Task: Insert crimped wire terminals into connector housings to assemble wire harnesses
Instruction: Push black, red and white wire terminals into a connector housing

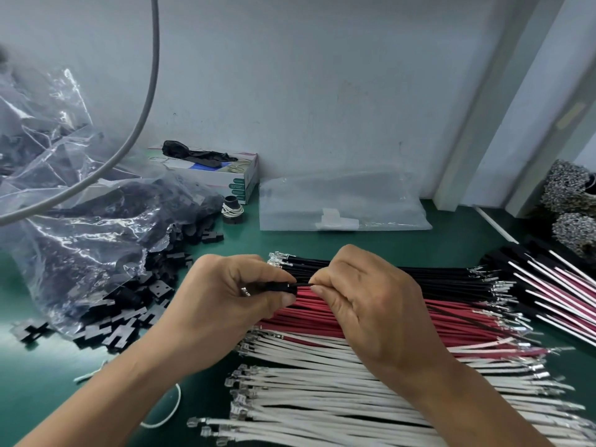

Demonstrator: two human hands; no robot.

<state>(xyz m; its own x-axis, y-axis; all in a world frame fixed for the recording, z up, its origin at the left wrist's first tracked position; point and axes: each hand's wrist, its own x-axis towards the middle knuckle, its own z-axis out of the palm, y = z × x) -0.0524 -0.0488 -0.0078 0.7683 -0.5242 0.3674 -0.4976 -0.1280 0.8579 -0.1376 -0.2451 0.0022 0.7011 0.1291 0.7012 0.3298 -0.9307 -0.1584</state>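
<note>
Far left: one crinkled clear plastic bag (80,227) spilling many small black, blocky connector housings (129,324) onto the green worktop (290,240); too many to count. Behind it, one cardboard box (225,172) and one flat clear pouch (342,204).

Centre: two hands. Left hand (225,298) pinches one black housing (277,288) between thumb and fingers. Right hand (371,304) pinches one thin black wire (304,285) whose end meets the housing, both held above the wire piles.

Below the hands: three flat rows of straight wires, black (435,279) farthest, red (316,321) in the middle, white (322,388) nearest, each tipped with shiny metal terminals.

Right: a stack of finished harnesses (554,285) and two grey, bristly coils (571,204).
</note>
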